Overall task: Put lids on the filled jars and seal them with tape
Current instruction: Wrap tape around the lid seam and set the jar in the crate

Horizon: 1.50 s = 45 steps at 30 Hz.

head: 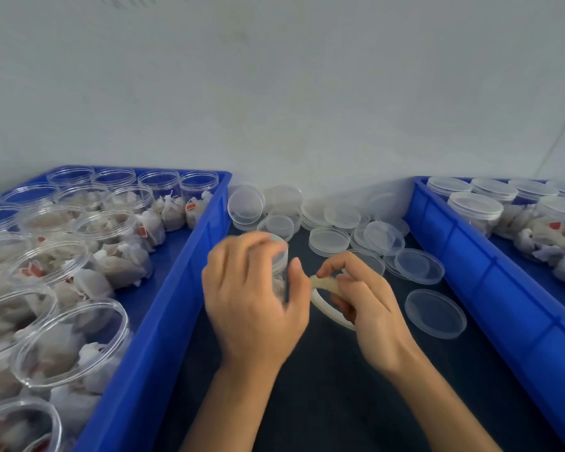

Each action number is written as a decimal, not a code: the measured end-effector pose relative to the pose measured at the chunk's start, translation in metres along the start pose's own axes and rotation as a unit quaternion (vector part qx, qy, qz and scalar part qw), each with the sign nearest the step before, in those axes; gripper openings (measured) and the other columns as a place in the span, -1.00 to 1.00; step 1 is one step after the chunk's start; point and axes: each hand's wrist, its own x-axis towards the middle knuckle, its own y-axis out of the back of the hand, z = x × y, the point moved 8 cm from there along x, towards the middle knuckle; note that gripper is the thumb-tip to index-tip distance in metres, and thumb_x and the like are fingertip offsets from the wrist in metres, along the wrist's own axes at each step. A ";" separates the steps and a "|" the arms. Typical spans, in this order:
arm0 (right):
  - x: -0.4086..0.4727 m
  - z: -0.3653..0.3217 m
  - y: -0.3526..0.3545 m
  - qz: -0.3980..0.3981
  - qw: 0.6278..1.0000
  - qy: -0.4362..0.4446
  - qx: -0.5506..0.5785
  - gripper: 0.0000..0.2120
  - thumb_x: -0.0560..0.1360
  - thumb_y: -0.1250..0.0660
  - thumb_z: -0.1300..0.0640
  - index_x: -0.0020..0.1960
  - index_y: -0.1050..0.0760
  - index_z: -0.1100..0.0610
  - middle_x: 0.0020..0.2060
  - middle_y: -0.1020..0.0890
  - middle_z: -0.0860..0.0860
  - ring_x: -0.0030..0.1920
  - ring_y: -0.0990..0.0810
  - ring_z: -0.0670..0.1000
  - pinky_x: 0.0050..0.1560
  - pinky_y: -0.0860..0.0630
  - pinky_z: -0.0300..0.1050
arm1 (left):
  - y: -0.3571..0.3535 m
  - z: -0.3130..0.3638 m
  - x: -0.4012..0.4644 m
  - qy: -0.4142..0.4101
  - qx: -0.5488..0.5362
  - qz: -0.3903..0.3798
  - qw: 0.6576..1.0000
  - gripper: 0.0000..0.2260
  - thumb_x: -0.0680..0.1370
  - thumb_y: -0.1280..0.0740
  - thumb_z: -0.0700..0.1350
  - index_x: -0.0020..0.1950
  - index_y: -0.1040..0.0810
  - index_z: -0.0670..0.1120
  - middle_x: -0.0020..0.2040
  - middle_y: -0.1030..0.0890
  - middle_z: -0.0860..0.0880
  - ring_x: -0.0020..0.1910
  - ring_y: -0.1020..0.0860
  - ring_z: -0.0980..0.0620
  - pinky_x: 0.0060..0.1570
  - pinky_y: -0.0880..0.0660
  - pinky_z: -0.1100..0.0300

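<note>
My left hand (255, 301) grips a clear lidded jar (279, 265) of tea bags standing on the dark table between two crates; the hand hides most of the jar. My right hand (362, 305) holds a whitish tape roll (323, 305) right beside the jar, with thumb and forefinger pinching the tape's end near the jar's side. Loose clear lids (328, 241) lie in a heap behind the hands. One single lid (435, 313) lies flat to the right of my right hand.
A blue crate (163, 321) on the left holds several open jars (69, 340) filled with tea bags. Another blue crate (490, 278) on the right holds several lidded jars (475, 208). A pale wall rises directly behind the table.
</note>
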 end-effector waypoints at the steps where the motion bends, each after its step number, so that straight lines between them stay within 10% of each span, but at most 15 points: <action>1: -0.001 0.000 0.000 -0.001 1.000 0.005 0.003 -0.73 0.54 -0.09 0.11 0.05 -0.56 0.00 -0.32 -0.43 0.16 -0.25 -0.37 0.17 -0.21 -0.31 0.17 | 0.000 0.008 -0.003 -0.015 -0.012 -0.011 1.000 -0.84 0.59 -0.45 -0.06 0.05 -0.69 -0.14 0.04 -0.67 -0.03 0.05 -0.57 -0.03 0.04 -0.51 0.06; 17: -0.011 0.002 0.003 -0.005 0.996 0.020 -0.092 -0.77 0.62 -0.05 -0.02 0.16 -0.44 -0.08 -0.17 -0.68 0.05 -0.16 -0.63 0.09 -0.05 -0.53 0.28 | -0.049 -0.001 -0.045 0.393 -0.269 -0.164 0.864 -0.94 0.52 -0.59 -0.03 -0.11 -0.74 0.10 -0.19 -0.72 0.16 -0.18 -0.65 0.16 -0.19 -0.52 0.33; 29: -0.013 -0.008 0.009 0.000 0.983 0.064 -0.171 -0.58 0.60 -0.02 -0.01 0.40 -0.33 -0.34 -0.27 -0.60 -0.02 -0.16 -0.62 0.04 0.01 -0.56 0.18 | -0.069 -0.005 -0.057 0.491 -0.381 -0.201 0.757 -0.92 0.54 -0.52 -0.26 -0.10 -0.74 -0.09 -0.34 -0.68 0.03 -0.41 -0.57 0.19 -0.35 -0.51 0.30; 45: -0.012 -0.003 0.016 0.040 0.986 0.093 -0.129 -0.60 0.63 -0.01 -0.01 0.38 -0.36 -0.33 -0.35 -0.46 0.01 -0.36 -0.45 0.00 -0.24 -0.35 -0.10 | -0.071 -0.003 -0.063 0.537 -0.421 -0.189 0.706 -0.77 0.59 -0.44 -0.26 -0.24 -0.70 -0.03 -0.31 -0.64 -0.05 -0.36 -0.55 0.02 -0.28 -0.59 0.12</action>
